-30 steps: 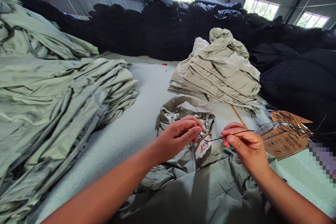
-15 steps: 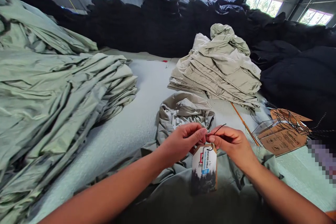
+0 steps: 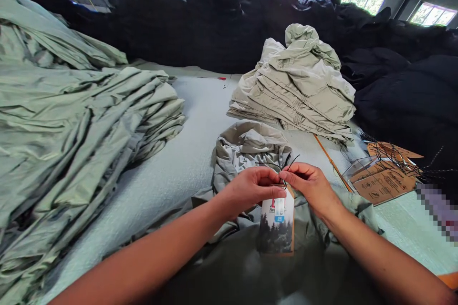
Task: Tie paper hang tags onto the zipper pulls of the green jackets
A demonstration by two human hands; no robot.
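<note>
The hang tag [image 3: 276, 227] has swung below the fingers [image 3: 266, 186] pinching its cord [image 3: 291, 163].

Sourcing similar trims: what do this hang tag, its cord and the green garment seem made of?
The hang tag looks like matte printed card with a brown edge. The cord looks like thin black twisted string, fibre unclear. The pale green garment looks like woven synthetic, perhaps nylon, from its soft sheen and crisp creases.

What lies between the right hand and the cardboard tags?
In the head view, an orange stick lies between the right hand and the cardboard tags, with a clear plastic piece just beyond it, at the tags' edge.
</note>
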